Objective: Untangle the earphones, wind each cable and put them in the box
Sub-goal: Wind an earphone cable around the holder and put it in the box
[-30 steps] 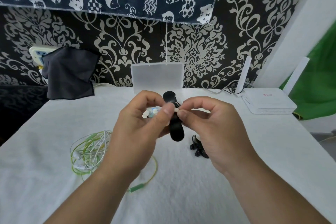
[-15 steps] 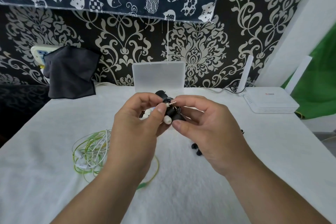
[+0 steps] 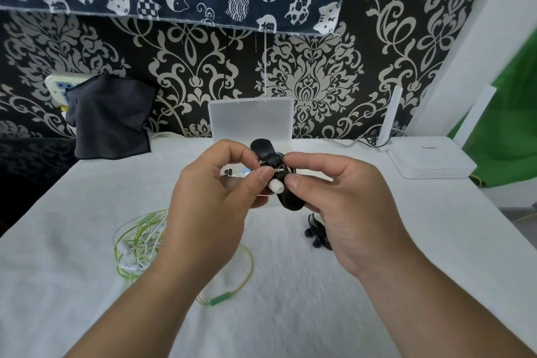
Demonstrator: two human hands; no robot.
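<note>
White earphones [image 3: 274,185] are held as a small bundle above the table [image 3: 377,299], between both hands, with a black strap [image 3: 290,201] folded around the coil. The left hand [image 3: 215,203] pinches the bundle between thumb and curled forefinger, and the right hand [image 3: 340,206] pinches the strap from the other side, fingers curled close. The strap looks not yet fastened, so a loosened pinch could let the coil spring open, and the bud poking out below the thumbs might get trapped under the strap. Green earphones [image 3: 139,244] lie tangled on the cloth just beside the left forearm, where a dropped wrist could drag them. Black earphones [image 3: 315,237] lie half hidden behind the right hand. The box [image 3: 251,119] stands well behind, against the wall, so carrying an unfastened bundle there risks unwinding it
</note>
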